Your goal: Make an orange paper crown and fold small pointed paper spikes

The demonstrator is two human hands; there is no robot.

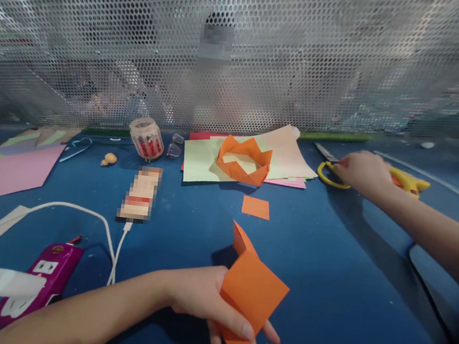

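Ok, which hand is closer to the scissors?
Right. The right hand is at the handle end of the scissors; the left hand is farther off, nearer the person, holding folded orange paper.

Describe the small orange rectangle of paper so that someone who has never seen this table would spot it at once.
On the blue table, find the stack of coloured sheets near the perforated screen. Just nearer the viewer lies the small orange rectangle. It is flat, unlike the pointed orange ring on the stack and the folded orange paper in the left hand.
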